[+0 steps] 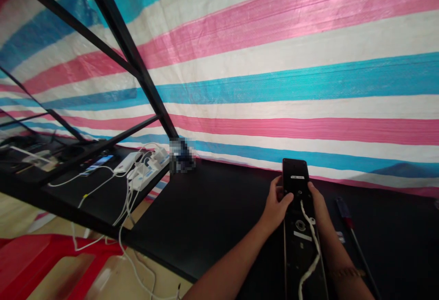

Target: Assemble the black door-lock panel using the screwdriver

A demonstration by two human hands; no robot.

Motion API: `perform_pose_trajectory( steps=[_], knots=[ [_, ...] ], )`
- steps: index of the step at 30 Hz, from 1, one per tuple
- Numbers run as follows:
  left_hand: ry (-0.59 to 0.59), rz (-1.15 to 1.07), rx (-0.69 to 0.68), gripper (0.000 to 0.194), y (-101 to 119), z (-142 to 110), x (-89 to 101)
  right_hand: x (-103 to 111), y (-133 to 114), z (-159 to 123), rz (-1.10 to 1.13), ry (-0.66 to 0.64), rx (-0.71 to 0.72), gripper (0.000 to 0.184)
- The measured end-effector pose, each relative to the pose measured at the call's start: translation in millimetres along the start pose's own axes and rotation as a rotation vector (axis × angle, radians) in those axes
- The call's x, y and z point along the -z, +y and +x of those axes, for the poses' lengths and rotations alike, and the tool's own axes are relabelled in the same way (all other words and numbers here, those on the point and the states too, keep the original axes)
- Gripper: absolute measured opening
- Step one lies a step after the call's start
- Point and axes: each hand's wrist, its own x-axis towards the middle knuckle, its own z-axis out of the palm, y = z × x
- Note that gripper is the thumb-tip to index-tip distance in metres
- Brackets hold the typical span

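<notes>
Between my two hands stands a long, narrow black panel [291, 254], which looks like part of an electronic door lock. A white cable [315, 247] runs down its face from a small hole, past a round fitting and white labels. My left hand [277, 206] grips its left edge near the top, with the thumb on the face. My right hand [318, 201] is closed along the right edge, its fingers mostly hidden. The panel's lower end is out of the picture. To the right lies a screwdriver [344, 213] with a dark and red handle and a long shaft.
The black table [219, 208] runs up to a striped plastic sheet [291, 76]. At the left are a black metal frame [147, 85], white power strips [144, 172] with chargers, a phone [98, 165] and dangling white cables. A red plastic stool [30, 263] stands below.
</notes>
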Motion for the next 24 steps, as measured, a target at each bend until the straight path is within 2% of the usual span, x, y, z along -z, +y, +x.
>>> perform_pose_trajectory(
  steps=[5,8,16,24],
  knots=[
    [-0.040,0.035,-0.004,0.034,-7,-2,6.6,0,-1,-3,-0.030,-0.025,0.057,0.045],
    [-0.042,0.050,0.012,0.025,-5,-2,7.4,-4,-5,-8,-0.036,-0.014,0.046,0.046],
    [-0.076,0.007,0.017,0.027,4,3,8.4,-6,-12,-15,-0.115,-0.017,0.128,0.048],
    [-0.070,-0.016,0.013,0.025,2,2,7.0,-6,-13,-12,-0.120,-0.001,0.090,0.052]
  ],
)
